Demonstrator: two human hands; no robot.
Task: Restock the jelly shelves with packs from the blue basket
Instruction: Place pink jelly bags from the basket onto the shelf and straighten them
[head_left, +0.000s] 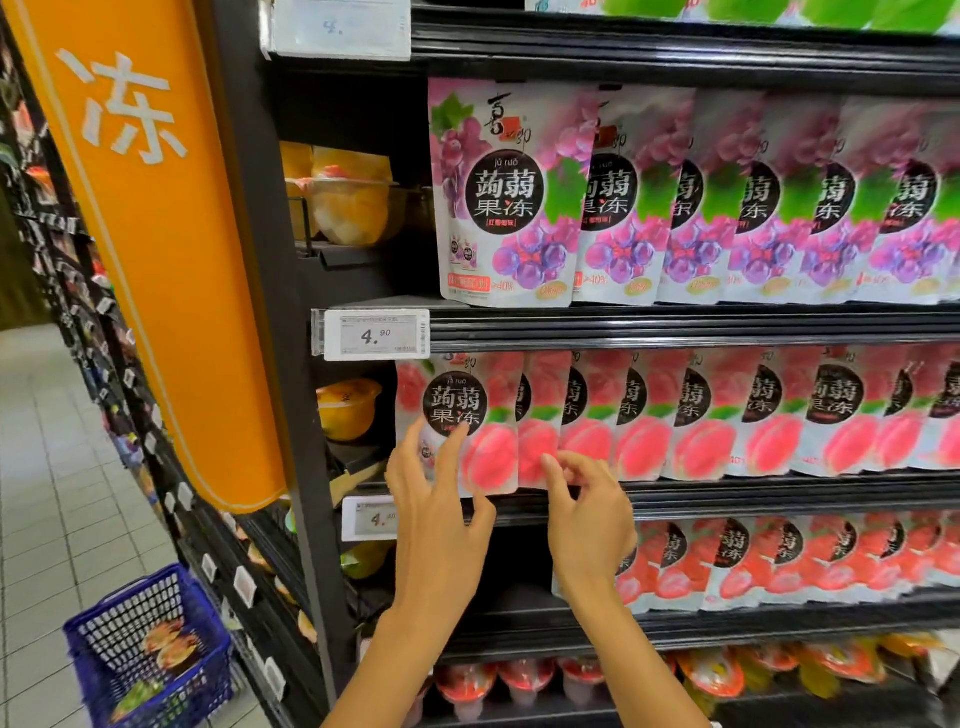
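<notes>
pouch handling: peach jelly pouch (457, 415), front of its row at the left end of the middle shelf (727, 501), looks light, soft and glossy, likely slippery. best taken by the stiffer sealed edges, not the belly. left hand (439, 509) is spread, straight fingers flat on its face, thumb low by the bottom edge. right hand (587, 519) sits at the neighbouring pouches' lower edge, fingers curled; pinching or not, i can't tell. blue basket (124, 597) stands on the floor, well to my left.

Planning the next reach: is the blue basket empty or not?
Not empty: the blue basket holds a few packs lying on its bottom.
</notes>
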